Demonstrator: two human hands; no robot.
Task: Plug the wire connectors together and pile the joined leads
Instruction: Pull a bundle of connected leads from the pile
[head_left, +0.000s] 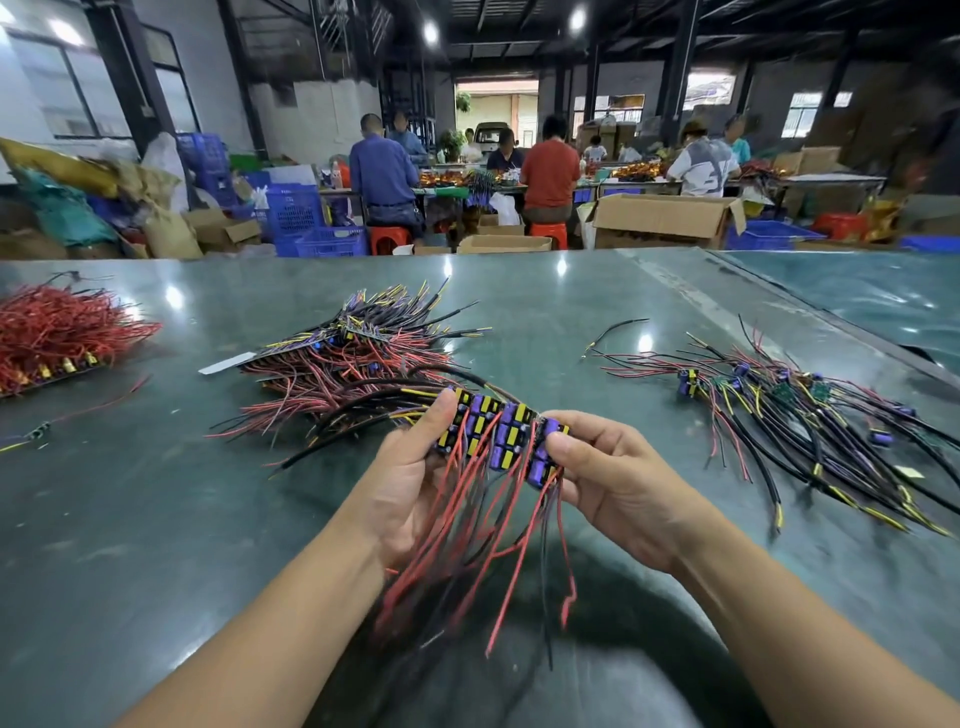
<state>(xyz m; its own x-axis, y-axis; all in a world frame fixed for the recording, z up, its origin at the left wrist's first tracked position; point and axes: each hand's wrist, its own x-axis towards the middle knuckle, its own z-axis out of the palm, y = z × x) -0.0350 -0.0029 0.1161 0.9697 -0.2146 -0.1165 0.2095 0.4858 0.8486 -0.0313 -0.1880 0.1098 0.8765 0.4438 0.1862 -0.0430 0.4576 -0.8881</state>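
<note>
A row of purple-and-yellow connectors (501, 434) is held up over the near middle of the desk (156, 519), with red and black leads (467, 535) hanging from it toward the person. The left end of the row is gripped by the left hand (415, 478), thumb on top and fingers curled beneath. The right end is pinched between the thumb and fingertips of the right hand (613, 478). Both grips are thus closed on the same row.

The step in hand appears to be the seating or checking of the last connector at the right end. It would best be done with the row kept steady by the left hand while the end piece is pressed straight in, not at an angle, so that the neighbouring pairs are not levered apart. The hanging leads should be kept out of the joint.

Just behind the hands lies the large pile of leads (358, 369). To the right, well apart from it, a looser spread of leads (800, 426) is seen, and a heap of red wires (62, 332) sits near the left edge. Open desk is left between the piles and in front of the hands. The near desk edge is close under the forearms, so trailing leads could slip over it.
</note>
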